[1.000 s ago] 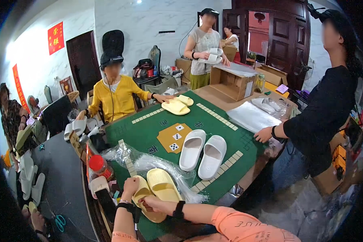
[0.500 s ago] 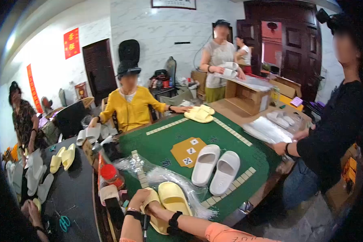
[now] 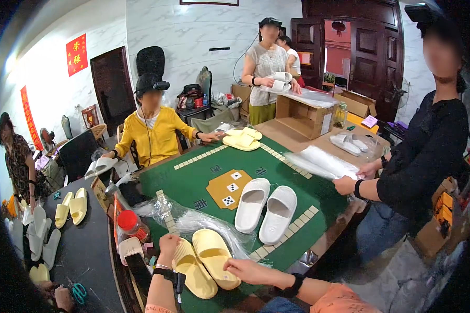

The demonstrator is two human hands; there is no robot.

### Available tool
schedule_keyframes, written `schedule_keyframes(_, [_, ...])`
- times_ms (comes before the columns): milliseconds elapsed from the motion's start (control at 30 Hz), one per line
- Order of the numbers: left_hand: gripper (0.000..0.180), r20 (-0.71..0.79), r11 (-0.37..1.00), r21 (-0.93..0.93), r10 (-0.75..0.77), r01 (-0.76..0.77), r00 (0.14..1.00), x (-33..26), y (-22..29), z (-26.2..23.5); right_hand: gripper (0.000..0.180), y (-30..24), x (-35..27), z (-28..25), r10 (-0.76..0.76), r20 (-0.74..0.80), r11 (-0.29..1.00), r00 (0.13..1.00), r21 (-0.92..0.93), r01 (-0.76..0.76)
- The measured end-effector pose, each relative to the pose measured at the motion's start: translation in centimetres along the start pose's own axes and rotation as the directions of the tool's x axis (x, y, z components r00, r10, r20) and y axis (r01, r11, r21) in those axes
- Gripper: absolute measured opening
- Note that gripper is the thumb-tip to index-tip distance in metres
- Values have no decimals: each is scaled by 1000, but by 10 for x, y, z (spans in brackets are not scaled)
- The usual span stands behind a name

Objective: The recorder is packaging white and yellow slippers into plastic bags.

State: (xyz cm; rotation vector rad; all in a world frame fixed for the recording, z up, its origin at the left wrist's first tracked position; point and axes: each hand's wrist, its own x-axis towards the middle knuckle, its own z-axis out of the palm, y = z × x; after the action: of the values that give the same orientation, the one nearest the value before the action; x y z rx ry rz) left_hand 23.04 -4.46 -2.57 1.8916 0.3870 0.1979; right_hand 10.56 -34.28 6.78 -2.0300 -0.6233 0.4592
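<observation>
A pair of pale yellow slippers lies side by side in front of me on the green table mat point(image 3: 167, 180), toes pointing away. My left hand point(image 3: 168, 245) is curled against the outer edge of the left yellow slipper point(image 3: 197, 274) near its strap; its fingertips are partly hidden. Over the heel part of the right yellow slipper point(image 3: 216, 256), my right hand point(image 3: 248, 271) has its fingers drawn together; whether something small is pinched there does not show. Just beyond, a left white slipper point(image 3: 250, 208) and a right white slipper point(image 3: 278, 219) stand together. Clear plastic bags point(image 3: 209, 221) lie beside the yellow pair.
A red-lidded jar point(image 3: 128, 221) and a phone point(image 3: 138, 271) sit at left. Across the table, a person in yellow point(image 3: 154, 138) touches another yellow pair point(image 3: 243, 138). Someone in black point(image 3: 418, 151) holds plastic bags at right. Teal scissors point(image 3: 79, 293) lie on the dark side table.
My right hand has moved right, from the left yellow slipper to the heel of the right one. My left hand has shifted to the slipper's outer edge. The view has turned slightly.
</observation>
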Motion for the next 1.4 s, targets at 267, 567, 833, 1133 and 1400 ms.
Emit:
schedule_keyframes(267, [15, -23, 996, 8, 94, -94, 995, -15, 31, 9, 14, -18, -31, -30, 14, -151, 866, 988, -493, -87])
schedule_keyframes(567, [21, 198, 894, 326, 252, -306, 947, -42, 54, 36, 8, 5, -33, -28, -463, -228, 592, 857, -799, 108])
schedule_keyframes(833, [23, 213, 888, 279, 314, -366, 925, -48, 40, 51, 14, -6, -10, 3, -298, -35, 833, 954, -498, 242])
schedule_keyframes(1133, [18, 263, 944, 134, 260, -302, 929, -49, 32, 50, 20, 32, 15, 33, -312, 81, 866, 946, -384, 319])
schedule_keyframes(1400, [19, 232, 975, -102, 218, -200, 948, -37, 51, 61, 20, 37, 39, 17, -362, -198, 834, 911, -506, 221])
